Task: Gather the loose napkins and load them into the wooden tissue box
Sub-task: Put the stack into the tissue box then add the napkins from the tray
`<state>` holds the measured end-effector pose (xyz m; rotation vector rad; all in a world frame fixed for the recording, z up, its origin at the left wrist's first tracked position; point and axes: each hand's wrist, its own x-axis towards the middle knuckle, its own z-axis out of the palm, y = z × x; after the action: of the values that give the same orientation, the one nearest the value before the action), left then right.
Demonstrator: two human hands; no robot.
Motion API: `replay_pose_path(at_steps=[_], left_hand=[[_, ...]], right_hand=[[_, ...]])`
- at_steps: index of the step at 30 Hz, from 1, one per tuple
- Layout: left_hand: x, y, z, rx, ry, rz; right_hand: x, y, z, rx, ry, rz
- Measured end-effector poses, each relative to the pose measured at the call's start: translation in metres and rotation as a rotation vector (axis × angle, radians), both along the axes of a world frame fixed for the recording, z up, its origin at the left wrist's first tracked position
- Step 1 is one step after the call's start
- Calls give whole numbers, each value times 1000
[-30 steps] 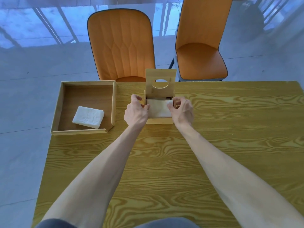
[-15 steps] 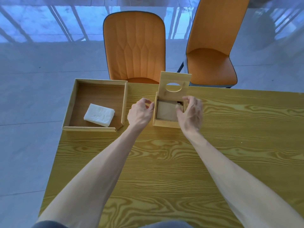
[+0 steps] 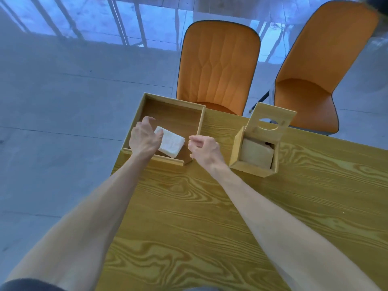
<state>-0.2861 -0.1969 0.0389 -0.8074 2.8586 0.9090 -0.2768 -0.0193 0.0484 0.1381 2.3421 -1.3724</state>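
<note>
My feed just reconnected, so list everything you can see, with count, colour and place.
table: one, yellow wood grain, under everything
tray: one, wooden, far left corner of the table
napkin stack: one, white, inside the tray
tissue box: one, wooden, right of the tray, lid raised, napkins already inside
chairs: two, orange, beyond the table
floor: grey tiles, left and beyond
left hand: open, over the napkin stack's left edge
right hand: empty, fingers curled, between tray and tissue box
</note>
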Motion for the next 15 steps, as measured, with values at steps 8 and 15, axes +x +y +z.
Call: replay_pose_path(at_steps=[8,15], left_hand=[[-8,-37,-25,157,-211,-65],[-13,-35,-25,189,-186,-85]], right_hand=[[-4,-35,-23,65,-192,252],[-11,-42,-30,136,-199,322]])
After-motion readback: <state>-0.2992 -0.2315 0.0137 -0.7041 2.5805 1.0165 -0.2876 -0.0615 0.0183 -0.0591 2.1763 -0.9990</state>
